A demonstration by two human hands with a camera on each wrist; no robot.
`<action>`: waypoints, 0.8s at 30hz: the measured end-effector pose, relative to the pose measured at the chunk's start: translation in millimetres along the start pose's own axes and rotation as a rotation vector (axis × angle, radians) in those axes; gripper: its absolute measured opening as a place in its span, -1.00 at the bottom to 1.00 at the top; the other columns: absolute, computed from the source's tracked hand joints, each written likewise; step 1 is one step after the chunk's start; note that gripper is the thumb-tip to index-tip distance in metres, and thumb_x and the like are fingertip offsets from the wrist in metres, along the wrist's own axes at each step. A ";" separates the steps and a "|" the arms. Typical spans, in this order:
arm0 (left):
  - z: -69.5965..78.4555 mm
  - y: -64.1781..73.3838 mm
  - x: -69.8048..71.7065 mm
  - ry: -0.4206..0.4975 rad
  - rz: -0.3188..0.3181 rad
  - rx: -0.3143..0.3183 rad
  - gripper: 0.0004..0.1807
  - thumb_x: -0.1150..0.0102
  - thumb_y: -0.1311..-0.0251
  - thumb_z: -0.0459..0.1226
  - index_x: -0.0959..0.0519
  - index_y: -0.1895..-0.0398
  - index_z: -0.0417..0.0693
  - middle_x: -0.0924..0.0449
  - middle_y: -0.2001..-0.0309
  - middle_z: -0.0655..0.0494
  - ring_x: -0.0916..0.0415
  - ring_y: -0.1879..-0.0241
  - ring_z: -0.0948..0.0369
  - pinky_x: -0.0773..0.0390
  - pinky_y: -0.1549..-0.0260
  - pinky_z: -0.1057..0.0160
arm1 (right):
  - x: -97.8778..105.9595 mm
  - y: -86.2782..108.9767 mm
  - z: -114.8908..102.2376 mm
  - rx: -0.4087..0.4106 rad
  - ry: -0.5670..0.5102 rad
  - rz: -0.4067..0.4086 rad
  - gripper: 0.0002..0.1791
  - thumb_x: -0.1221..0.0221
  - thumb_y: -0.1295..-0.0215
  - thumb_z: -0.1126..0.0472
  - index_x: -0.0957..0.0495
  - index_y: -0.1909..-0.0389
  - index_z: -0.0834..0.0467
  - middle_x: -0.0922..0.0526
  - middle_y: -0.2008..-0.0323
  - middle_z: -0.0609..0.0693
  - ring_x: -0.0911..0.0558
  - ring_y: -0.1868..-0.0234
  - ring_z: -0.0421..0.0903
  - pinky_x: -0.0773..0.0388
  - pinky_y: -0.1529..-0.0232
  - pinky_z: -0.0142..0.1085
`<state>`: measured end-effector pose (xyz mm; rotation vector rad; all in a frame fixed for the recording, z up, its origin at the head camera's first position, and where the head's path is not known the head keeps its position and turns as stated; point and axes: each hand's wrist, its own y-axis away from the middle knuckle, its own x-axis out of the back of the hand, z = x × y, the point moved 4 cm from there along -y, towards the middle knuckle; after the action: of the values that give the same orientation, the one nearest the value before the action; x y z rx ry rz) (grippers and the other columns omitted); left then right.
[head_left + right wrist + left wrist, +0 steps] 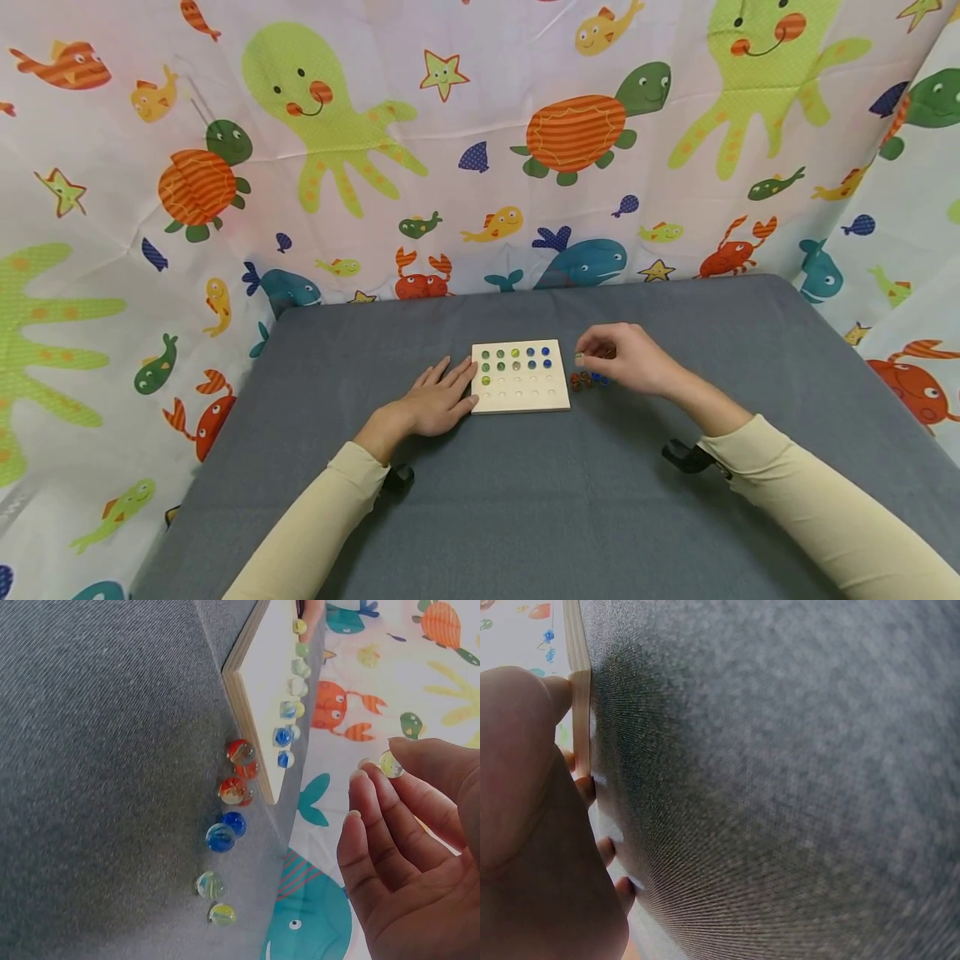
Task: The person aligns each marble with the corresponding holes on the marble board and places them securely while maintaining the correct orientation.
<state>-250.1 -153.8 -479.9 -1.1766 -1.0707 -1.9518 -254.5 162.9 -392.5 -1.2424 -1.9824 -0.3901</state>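
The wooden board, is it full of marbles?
Partly full: the wooden board has marbles filling its two far rows, but bare hollows in nearer rows.

No text, labels, brands or numbers can be read in any view. Nothing legible is seen on the board (525,403), loose marbles (220,838) or printed curtain (472,121).

Head view: highest, widest, facing 12 o'clock and down over table (510,517). Left wrist view: skims table very close, board (580,724) at 10 o'clock. Right wrist view: close, rolled sideways, board at 12 o'clock — shares loose marbles (220,838) with head view.
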 end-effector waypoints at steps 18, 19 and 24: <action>-0.1 -1.3 0.9 -0.003 0.009 -0.005 -0.25 0.39 -0.59 0.20 0.25 -0.69 0.24 0.36 -0.67 0.33 0.47 -0.64 0.03 0.33 -0.54 -0.11 | -8.9 -8.7 -9.8 0.024 -0.040 0.013 -0.87 -0.31 -0.39 0.28 -0.70 0.13 0.24 -0.71 0.31 -0.01 -0.64 0.31 -0.12 -0.58 0.29 -0.23; 0.0 -1.3 1.0 -0.003 0.008 -0.005 -0.25 0.39 -0.59 0.20 0.26 -0.69 0.23 0.36 -0.67 0.33 0.48 -0.64 0.03 0.33 -0.54 -0.11 | -9.6 -9.5 -10.1 0.023 -0.042 0.012 -0.87 -0.31 -0.39 0.28 -0.70 0.13 0.25 -0.71 0.31 -0.01 -0.64 0.32 -0.12 -0.58 0.30 -0.23; 0.4 -0.9 0.8 0.002 0.001 -0.002 -0.25 0.38 -0.60 0.19 0.25 -0.69 0.23 0.36 -0.67 0.32 0.47 -0.64 0.02 0.34 -0.54 -0.11 | -13.8 -12.2 -12.4 0.027 -0.059 0.005 -0.86 -0.31 -0.38 0.30 -0.70 0.13 0.28 -0.71 0.33 -0.01 -0.62 0.34 -0.11 -0.56 0.37 -0.27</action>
<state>-251.0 -153.1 -479.3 -1.1758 -1.0669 -1.9531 -256.3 140.8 -392.7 -1.2550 -2.0269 -0.3268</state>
